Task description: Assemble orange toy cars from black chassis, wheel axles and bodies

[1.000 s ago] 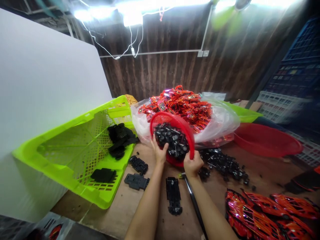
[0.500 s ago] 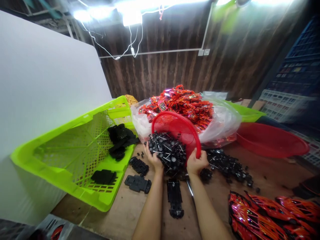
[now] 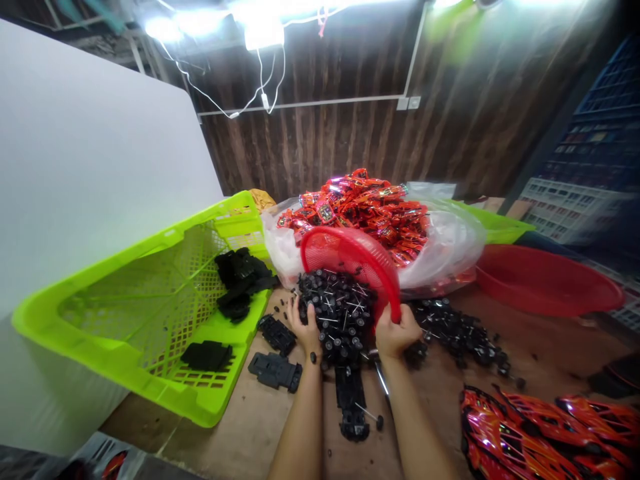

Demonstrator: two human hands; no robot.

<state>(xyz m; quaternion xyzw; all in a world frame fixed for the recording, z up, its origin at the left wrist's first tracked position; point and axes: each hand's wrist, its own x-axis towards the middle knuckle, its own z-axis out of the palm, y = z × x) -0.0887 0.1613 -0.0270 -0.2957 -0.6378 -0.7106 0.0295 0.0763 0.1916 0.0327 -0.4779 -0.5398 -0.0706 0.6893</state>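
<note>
My right hand point(image 3: 397, 331) is closed around the rim of a red mesh basket point(image 3: 345, 247), which is tipped toward me. Small black toy wheels on metal axles point(image 3: 337, 313) spill in a heap from its mouth. Against the heap's left side rests my left hand point(image 3: 303, 327), open, with its fingers apart. A small black piece lies on that wrist. Just below the heap is a black toy car chassis point(image 3: 351, 400), partly covered, with one axle and wheel point(image 3: 373, 417) across it. A metal rod-shaped tool point(image 3: 381, 378) lies beside my right wrist.
On the left stands a green crate point(image 3: 200, 407) holding black parts. Two chassis point(image 3: 275, 371) lie beside it. Behind is a plastic bag point(image 3: 443, 237) of red car bodies. More axles point(image 3: 463, 337), a red basin point(image 3: 545, 283) and red car shells point(image 3: 530, 427) are on the right.
The wheels have slid down out of the basket toward me, over the chassis top. One axle has landed on the chassis. My left fingers have spread and shifted slightly left.
</note>
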